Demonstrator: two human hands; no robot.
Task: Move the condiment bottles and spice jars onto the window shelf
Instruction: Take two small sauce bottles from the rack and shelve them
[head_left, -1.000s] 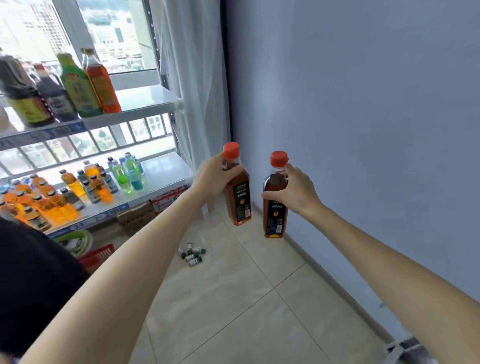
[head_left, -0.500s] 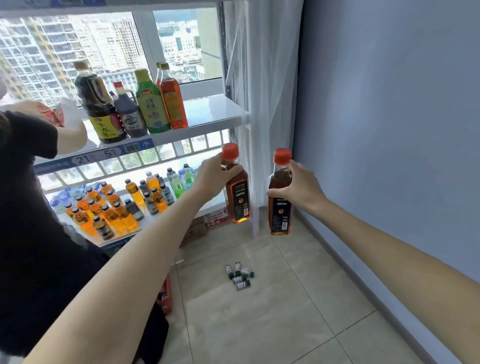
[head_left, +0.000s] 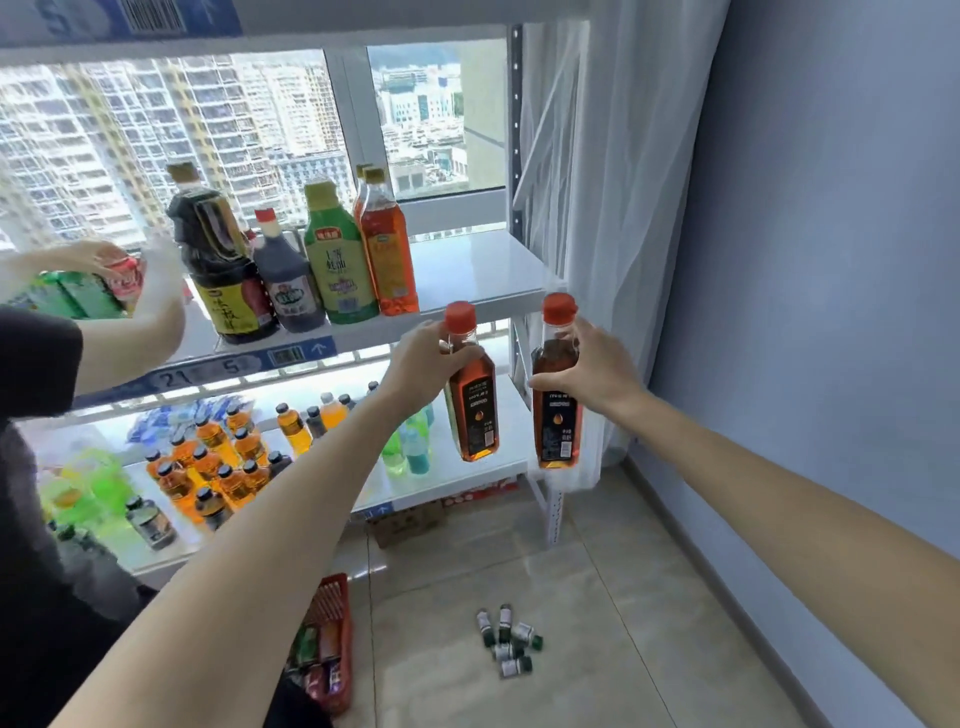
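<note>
My left hand (head_left: 415, 364) grips one red-capped bottle (head_left: 470, 395) by the neck, right hand (head_left: 589, 366) the other bottle (head_left: 556, 405) (upright, no spills), aimed at the shelf (head_left: 467, 270) gap.

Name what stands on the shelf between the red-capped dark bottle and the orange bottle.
In the head view, the green bottle stands between the red-capped dark bottle and the orange bottle.
</note>
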